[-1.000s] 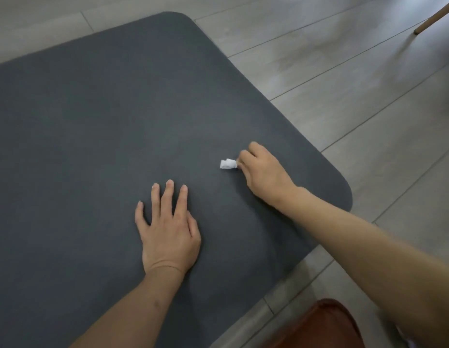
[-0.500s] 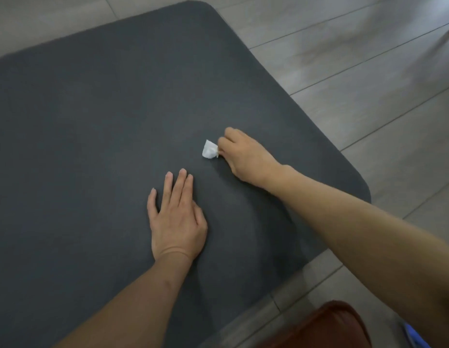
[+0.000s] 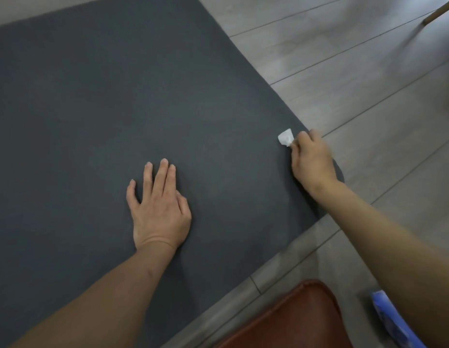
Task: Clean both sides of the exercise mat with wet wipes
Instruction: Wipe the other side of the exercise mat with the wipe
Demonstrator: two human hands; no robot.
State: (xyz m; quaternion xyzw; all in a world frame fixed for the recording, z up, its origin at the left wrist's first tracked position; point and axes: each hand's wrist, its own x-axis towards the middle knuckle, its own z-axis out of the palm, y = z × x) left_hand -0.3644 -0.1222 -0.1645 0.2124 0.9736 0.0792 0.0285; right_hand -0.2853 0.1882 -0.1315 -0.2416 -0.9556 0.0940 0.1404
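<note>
your right hand point(image 3: 312, 159) pinches the wet wipe point(image 3: 285, 137) at the right edge of the exercise mat point(image 3: 117, 96), which lies flat on the floor point(image 3: 369, 71). left hand point(image 3: 159, 207) is spread flat, pinning the mat. w/ each pass overlap strokes, run right over the edge & near corner.

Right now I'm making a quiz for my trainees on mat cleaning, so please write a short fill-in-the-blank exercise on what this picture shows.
1. The left hand rests flat, fingers straight, on the dark grey ____.
2. The right hand pinches a small white ____ in its grip.
3. The right hand is near the mat's ____ edge.
4. The floor is made of grey ____.

Missing words: mat; wipe; right; planks
</note>
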